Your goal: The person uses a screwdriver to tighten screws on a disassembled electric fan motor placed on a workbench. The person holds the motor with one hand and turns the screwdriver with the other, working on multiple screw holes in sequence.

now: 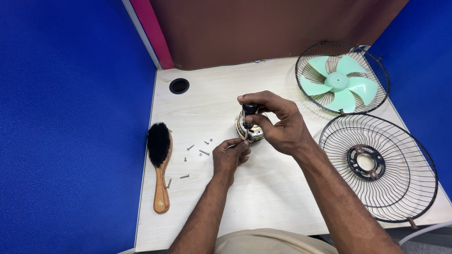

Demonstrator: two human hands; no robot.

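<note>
A small metal fan motor [254, 133] sits near the middle of the pale desk [263, 197]. My right hand [278, 122] is closed around a black-handled screwdriver [248, 109] that points down into the motor. Just left of the motor, my left hand [230, 156] pinches at its lower edge with thumb and fingertips; what it holds is too small to see. Several loose screws [204, 152] lie on the desk to the left of my left hand.
A wooden brush with black bristles [159, 155] lies at the desk's left edge. A wire fan guard holding green blades [340, 80] leans at the back right. A second wire guard [376, 164] lies flat on the right. A round cable hole [179, 85] is at the back left.
</note>
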